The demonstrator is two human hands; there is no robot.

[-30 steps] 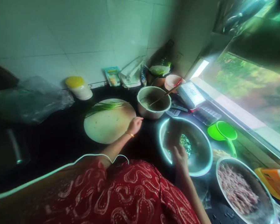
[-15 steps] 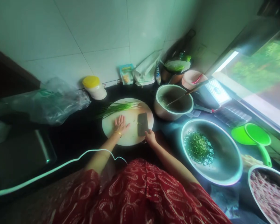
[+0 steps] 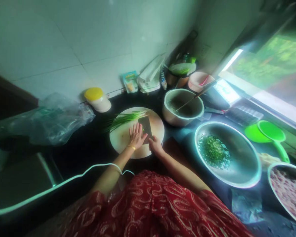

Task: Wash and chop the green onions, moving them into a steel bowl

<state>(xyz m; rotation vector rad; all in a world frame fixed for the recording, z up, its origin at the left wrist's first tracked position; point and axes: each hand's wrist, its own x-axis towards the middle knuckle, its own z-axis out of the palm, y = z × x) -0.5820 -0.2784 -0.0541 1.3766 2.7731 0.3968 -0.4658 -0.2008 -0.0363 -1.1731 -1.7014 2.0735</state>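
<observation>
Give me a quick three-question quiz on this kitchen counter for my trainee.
1. True or false: the large steel bowl right of the round pale cutting board holds chopped greens.
2. What does the right hand grip? A) dark flat cleaver B) green plastic ladle C) yellow-lidded white jar
3. Fill in: the long green chives lie on the board's ____ edge, nearer the tiled wall.

Key:
1. True.
2. A; the dark flat cleaver rests on the board, with the left hand laid flat beside the blade.
3. Far.
</observation>
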